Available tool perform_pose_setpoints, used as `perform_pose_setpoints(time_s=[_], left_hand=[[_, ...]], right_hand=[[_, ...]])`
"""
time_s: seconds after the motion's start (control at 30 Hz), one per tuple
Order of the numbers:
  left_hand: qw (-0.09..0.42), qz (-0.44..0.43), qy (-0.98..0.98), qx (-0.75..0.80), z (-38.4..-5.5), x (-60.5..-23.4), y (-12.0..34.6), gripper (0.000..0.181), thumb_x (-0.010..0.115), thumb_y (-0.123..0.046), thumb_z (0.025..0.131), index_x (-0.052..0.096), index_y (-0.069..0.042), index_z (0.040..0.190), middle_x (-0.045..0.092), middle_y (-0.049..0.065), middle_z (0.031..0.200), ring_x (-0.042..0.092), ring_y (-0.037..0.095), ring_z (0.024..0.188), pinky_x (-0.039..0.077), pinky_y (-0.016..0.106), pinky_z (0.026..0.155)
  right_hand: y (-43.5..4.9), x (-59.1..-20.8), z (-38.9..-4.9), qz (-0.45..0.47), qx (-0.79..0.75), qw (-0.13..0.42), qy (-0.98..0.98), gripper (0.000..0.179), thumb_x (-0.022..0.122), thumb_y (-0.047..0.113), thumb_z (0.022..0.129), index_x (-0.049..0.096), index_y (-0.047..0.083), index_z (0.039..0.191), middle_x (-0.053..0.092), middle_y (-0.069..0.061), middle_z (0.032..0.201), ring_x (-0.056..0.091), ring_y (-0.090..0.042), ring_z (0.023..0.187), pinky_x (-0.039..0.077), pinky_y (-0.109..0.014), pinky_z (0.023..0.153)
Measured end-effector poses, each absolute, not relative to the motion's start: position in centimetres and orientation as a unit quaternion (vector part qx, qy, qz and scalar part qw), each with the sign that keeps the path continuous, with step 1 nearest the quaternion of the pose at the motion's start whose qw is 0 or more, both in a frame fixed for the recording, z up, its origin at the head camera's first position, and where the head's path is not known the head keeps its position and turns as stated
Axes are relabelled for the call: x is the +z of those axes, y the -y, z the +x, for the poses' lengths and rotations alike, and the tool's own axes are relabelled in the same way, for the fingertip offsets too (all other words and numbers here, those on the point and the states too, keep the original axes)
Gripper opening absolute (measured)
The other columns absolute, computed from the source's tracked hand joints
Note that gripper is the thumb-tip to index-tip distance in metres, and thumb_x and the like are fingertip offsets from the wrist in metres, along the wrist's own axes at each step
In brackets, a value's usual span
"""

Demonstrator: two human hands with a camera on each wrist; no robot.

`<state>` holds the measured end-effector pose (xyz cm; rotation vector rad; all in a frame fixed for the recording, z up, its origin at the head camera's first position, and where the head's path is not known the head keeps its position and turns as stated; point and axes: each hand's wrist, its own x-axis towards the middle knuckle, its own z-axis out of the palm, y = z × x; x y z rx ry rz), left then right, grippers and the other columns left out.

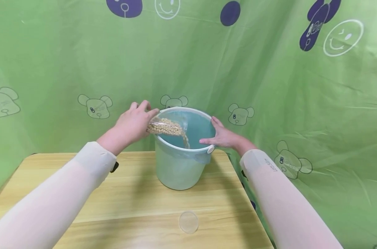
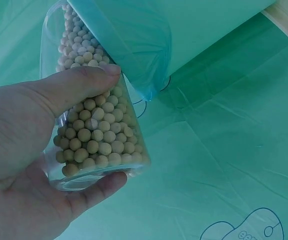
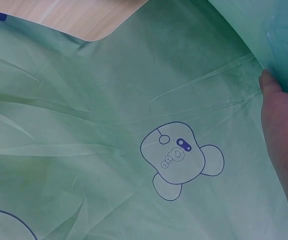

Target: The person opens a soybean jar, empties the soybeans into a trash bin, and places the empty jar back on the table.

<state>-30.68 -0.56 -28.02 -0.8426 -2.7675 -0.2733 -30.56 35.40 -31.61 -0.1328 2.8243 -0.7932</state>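
1. Nearest, pale sleeves [image 1: 57,193] reach in from both lower corners; their fabric looks smooth, and the right one bears small dark lettering near the cuff.
2. A thin, round, see-through disc [image 1: 188,222] lies on the surface [image 1: 129,207], in front of the bucket and well apart from both hands. The surface shows pale wood grain and rounded corners.
3. Beyond the disc, the bucket [image 1: 179,169] stands upright: pale green, round, tapering towards its base, with a whitish rim. A thin blue liner [image 2: 144,55] covers its inside and folds out over the rim, the loose edge wrinkled and glossy.
4. At the bucket's left rim, the left grip [image 1: 132,121] is wrapped around a clear jar [image 1: 167,121], thumb across its wall and a finger by its base. The relation that matters most: the jar's long axis runs left to right, base beside this hand, mouth over the bucket's interior and tipped slightly downward.
5. Small, round, cream-coloured beads [image 2: 104,135] fill much of the smooth jar; a narrow stream of them falls from its mouth into the bucket.
6. Across from the jar, the right grip [image 1: 224,136] holds the bucket's right rim, thumb and fingers spread wide.
7. Farthest back hangs creased green cloth [image 1: 269,86], printed with outlined bear heads and smiling faces.
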Motion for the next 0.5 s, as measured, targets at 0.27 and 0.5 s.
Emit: perform_pose_setpoints(time_s=[0.27,0.5], left_hand=[[0.124,-0.304,0.941,-0.088,-31.02,-28.21,0.81,0.092,0.085,-0.016,0.078,0.037,-0.021,0.156,0.047,0.008,0.146,0.047,0.036,0.123,0.061,0.051,0.089],[0.136,-0.305,0.939,-0.083,-31.26,-28.48,0.99,0.104,0.088,-0.022,0.076,0.026,-0.015,0.159,0.046,0.011,0.151,0.047,0.04,0.131,0.058,0.055,0.097]], right_hand=[[-35.41,-31.44,-30.58,-0.048,-0.265,0.101,-0.958,0.133,0.081,0.058,0.076,-0.011,0.014,0.161,-0.019,-0.009,0.169,0.007,-0.047,0.155,0.015,-0.067,0.124],[-35.41,-31.49,-30.52,-0.046,-0.272,0.102,-0.956,0.13,0.081,0.053,0.078,-0.012,0.014,0.161,-0.02,-0.01,0.169,0.008,-0.048,0.155,0.016,-0.066,0.124]])
